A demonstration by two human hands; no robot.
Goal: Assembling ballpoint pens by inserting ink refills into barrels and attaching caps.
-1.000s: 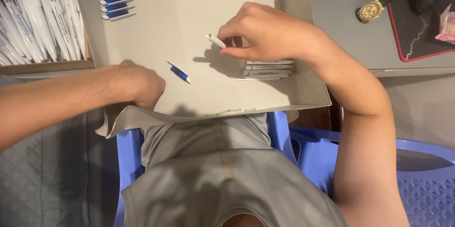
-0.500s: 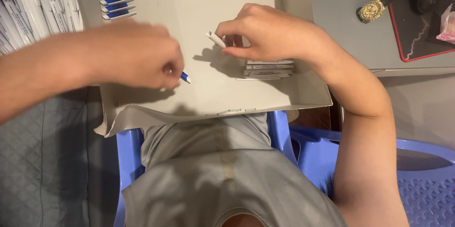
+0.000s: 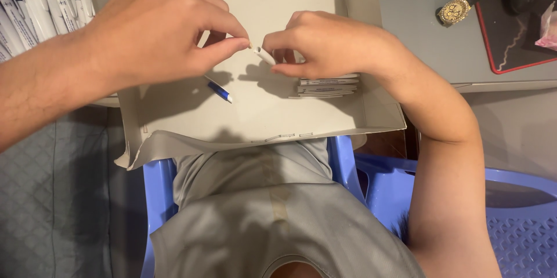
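1. Hands meet above a shallow grey cardboard tray [image 3: 174,139], seen from a head camera looking straight down; the tray is the landmark for every place below.
2. The right hand [image 3: 331,43] hovers over the middle of the tray, thumb and forefinger pinched narrow around a small white pen barrel [image 3: 264,56] that points towards the other hand.
3. The left hand [image 3: 156,28] hangs over the tray's left half, thumb and forefinger pressed together at the near tip of that barrel; whether anything small sits between those fingertips cannot be told.
4. A short blue and white pen part [image 3: 220,90] lies loose on the tray floor, just under the left hand and apart from it.
5. A low stack of flat grey cards [image 3: 328,86] rests on the tray floor by the right wall, partly under the right hand.
6. Finished white and blue pens [image 3: 35,8] stand packed in rows just outside the tray's left edge.
7. To the right of the tray, on the grey tabletop [image 3: 418,51], lies a gold wristwatch [image 3: 455,10] beside a dark mat with a red border [image 3: 493,51].
8. Below the tray, the person's grey shirt and a blue plastic chair [image 3: 371,179] show.
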